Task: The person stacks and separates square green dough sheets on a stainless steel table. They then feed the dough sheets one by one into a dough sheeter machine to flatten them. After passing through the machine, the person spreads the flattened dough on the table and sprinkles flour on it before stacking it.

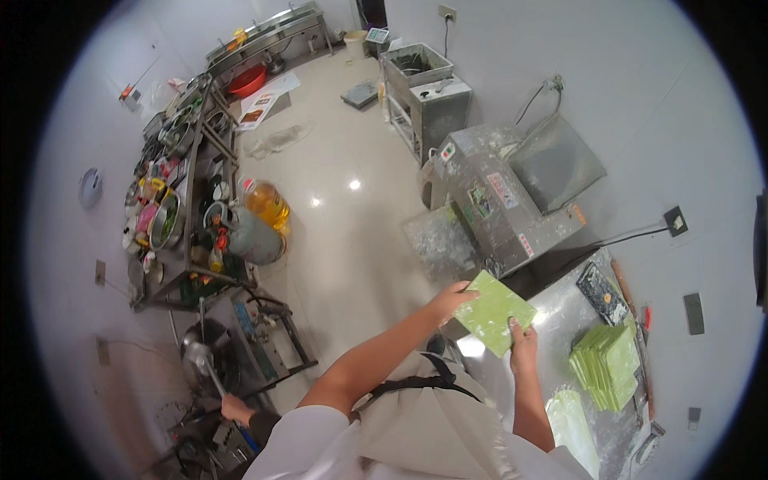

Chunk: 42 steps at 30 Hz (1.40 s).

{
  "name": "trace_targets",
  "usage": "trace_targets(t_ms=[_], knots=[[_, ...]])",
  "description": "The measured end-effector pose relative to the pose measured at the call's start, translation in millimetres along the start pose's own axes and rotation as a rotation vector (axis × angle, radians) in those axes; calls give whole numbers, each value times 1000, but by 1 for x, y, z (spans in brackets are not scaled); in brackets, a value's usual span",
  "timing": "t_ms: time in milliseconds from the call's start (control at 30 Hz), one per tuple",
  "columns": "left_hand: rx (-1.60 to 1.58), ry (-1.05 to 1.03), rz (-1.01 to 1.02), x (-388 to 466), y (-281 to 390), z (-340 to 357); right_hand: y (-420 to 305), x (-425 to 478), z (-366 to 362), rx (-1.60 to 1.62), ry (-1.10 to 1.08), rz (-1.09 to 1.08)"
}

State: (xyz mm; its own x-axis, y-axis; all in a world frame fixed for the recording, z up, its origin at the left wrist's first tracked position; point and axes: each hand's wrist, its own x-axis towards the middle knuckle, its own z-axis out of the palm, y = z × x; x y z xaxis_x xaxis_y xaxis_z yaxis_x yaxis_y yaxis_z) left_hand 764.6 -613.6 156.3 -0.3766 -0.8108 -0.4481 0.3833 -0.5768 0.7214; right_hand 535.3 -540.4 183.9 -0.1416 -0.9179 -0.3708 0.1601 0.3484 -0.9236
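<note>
Between my two hands is a square stack of green dough sheets (493,313), dusted with flour and held above the near left corner of the steel table. My left hand (450,302) grips its left corner, thumb on top. At the right corner, my right hand (523,343) pinches it with the thumb on the upper face. A larger pile of green dough sheets (606,366) stands fanned out on the floured steel table (540,360) to my right. Nearer to me on that table lies a pale green floured dough piece (570,426).
A steel dough machine (498,204) stands ahead on the right. Along the wall lie a floury black tray (602,294) and a wooden rolling pin (645,372). At left, another person's hand (237,411) holds a ladle over a wok (210,354). A gas cylinder (255,234) stands beside the laden shelf.
</note>
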Motion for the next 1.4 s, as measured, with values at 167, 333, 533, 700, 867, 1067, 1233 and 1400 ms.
trace_targets(t_ms=[167, 333, 533, 700, 867, 1067, 1233, 1400], knots=[[59, 75, 49, 25, 59, -50, 0, 68, 59, -99, -42, -7], [112, 118, 57, 70, 134, -90, -14, 130, 131, 107, 52, -7], [216, -190, -1, 145, 219, -133, -65, 161, 222, 343, 233, -66], [236, -440, -183, 189, 266, -130, -57, 176, 256, 562, 494, -86], [517, -576, -193, 228, 275, -122, -36, 189, 286, 890, 658, -119], [1132, -603, 76, 263, 301, -102, -5, 233, 304, 1084, 581, -209], [1243, -619, 127, 350, 360, -60, -27, 288, 287, 728, 642, -159], [1477, -722, 641, 445, 421, 6, 22, 280, 262, 858, 851, -192]])
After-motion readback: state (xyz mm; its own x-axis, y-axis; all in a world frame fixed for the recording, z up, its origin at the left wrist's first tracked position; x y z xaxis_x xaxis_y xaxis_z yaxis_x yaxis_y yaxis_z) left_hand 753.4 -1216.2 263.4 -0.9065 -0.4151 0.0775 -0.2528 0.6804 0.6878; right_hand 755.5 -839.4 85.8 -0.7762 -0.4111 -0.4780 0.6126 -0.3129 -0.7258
